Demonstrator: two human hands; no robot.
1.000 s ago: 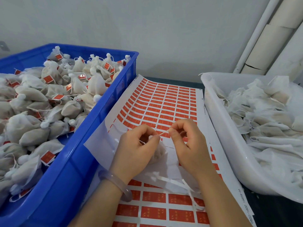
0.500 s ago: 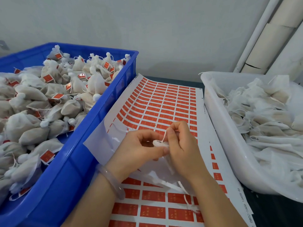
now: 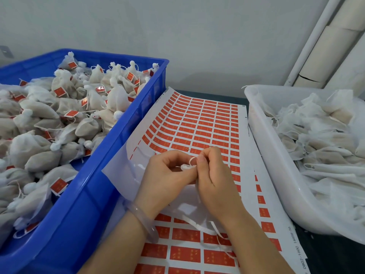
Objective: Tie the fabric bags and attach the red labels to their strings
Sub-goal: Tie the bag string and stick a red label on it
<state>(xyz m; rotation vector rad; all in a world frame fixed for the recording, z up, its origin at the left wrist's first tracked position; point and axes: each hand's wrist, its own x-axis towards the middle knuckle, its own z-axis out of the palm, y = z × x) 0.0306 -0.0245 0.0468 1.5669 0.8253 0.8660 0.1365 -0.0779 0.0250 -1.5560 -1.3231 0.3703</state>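
Two hands, one bag between them, over one label sheet. Left hand pinching bag neck; right hand pinching string looped there. Neck pointing up; body hidden, long axis unclear. Two bins: blue bin left, tagged bags; white bin right, untied bags.

A: colours?
B: left crate blue, right bin white. Centre label sheet: red rectangles in a white grid. Tied bags off-white, tags red.
A: bangle?
B: translucent, pale grey.
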